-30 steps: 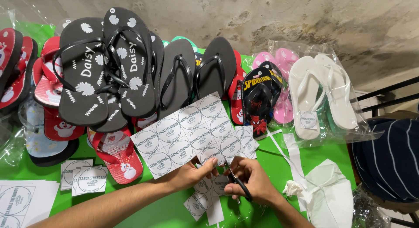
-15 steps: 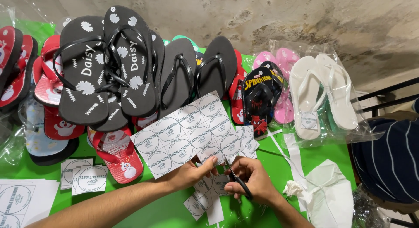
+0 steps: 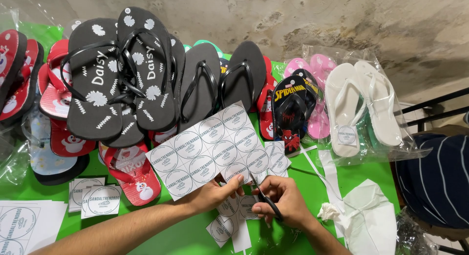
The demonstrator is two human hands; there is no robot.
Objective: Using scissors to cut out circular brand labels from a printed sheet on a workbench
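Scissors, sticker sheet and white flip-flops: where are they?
scissors [image 3: 266, 200], head view, on the black handle in the right hand.
sticker sheet [image 3: 210, 147], head view, middle of the sheet.
white flip-flops [image 3: 364, 106], head view, on a white sole.

Both hands low, close together — left hand [image 3: 215, 194] pinching, right hand [image 3: 283, 201] curled

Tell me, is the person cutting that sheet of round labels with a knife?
No, the right hand works black-handled scissors into the label sheet, which the left hand steadies.
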